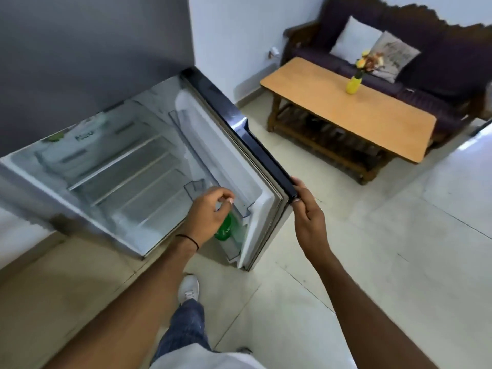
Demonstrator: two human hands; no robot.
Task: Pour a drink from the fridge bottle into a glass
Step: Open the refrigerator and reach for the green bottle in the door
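The fridge (111,166) stands open, with bare glass shelves inside. Its door (239,145) swings out to the right. A green bottle (226,227) stands in the lowest door rack. My left hand (210,211) is closed around the bottle's top, hiding the cap and neck. My right hand (306,211) grips the outer edge of the door near its lower corner. No glass is in view.
A wooden coffee table (346,113) with a yellow vase of flowers (354,83) stands to the right, before a dark sofa (399,49) with cushions. Pale tiled floor (372,249) spreads between the fridge and the table. My white shoe (189,287) is below the door.
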